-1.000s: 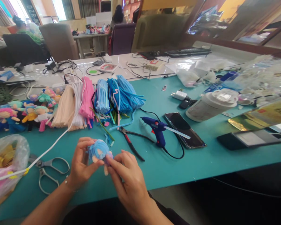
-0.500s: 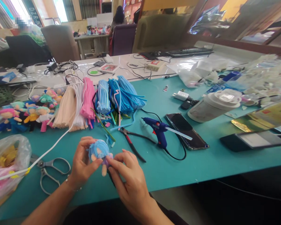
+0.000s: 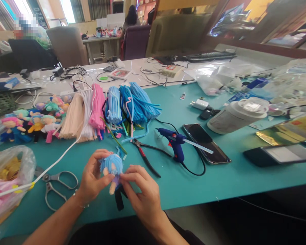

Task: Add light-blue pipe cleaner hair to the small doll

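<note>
Between both hands, above the front of the green mat, is a small pipe-cleaner doll [image 3: 111, 166] with light blue hair, a purple body, a beige limb and black legs. My left hand [image 3: 94, 178] is closed round its head from the left, the thumb across the front. My right hand [image 3: 141, 189] pinches the purple body from the right with thumb and fingers. The fingertips partly hide the doll's body. Just left of my left hand lie grey-handled scissors [image 3: 54, 180]. Red and black cutting pliers [image 3: 145, 156] and a blue glue gun [image 3: 174, 141] lie beyond my right hand.
Bundles of pipe cleaners [image 3: 114, 105] stand at the back of the mat, beside finished dolls [image 3: 37, 122]. A phone [image 3: 206, 143], a lidded cup [image 3: 238, 117] and a black device [image 3: 277, 154] are on the right. A plastic bag [image 3: 15, 177] sits at left, crossed by a white cable [image 3: 58, 159].
The doll has turned slightly, and its black legs now show below the hands. Both hands keep their hold. The whole view has shifted a little.
</note>
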Motion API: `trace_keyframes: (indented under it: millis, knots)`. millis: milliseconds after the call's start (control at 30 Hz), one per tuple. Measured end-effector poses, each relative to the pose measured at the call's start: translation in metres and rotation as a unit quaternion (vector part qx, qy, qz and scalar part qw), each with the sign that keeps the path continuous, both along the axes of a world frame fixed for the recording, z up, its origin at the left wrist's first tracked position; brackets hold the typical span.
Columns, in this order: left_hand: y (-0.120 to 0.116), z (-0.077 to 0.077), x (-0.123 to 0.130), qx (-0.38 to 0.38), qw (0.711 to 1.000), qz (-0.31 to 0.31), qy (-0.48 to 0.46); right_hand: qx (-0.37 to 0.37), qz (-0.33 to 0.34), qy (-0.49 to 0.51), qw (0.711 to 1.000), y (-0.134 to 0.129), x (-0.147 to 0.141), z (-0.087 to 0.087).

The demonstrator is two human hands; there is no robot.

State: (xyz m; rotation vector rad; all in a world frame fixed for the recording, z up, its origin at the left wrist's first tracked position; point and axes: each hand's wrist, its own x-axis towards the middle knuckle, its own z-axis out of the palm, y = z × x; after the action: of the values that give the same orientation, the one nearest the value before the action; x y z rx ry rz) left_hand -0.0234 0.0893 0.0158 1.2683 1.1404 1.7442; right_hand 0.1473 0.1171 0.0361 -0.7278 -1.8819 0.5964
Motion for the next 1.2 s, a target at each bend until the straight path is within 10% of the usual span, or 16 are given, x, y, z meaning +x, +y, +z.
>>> trace_keyframes:
  millis: [467, 1200]
  knots:
    - [-0.005, 0.007, 0.003, 0.000, 0.998, -0.062, 0.034, 0.006, -0.025, -0.008, 1.000, 0.001, 0.008, 0.017]
    - [-0.009, 0.004, 0.002, 0.118, 0.980, -0.090, 0.130, -0.310, 0.118, 0.073, 0.941, 0.002, 0.010, 0.022]
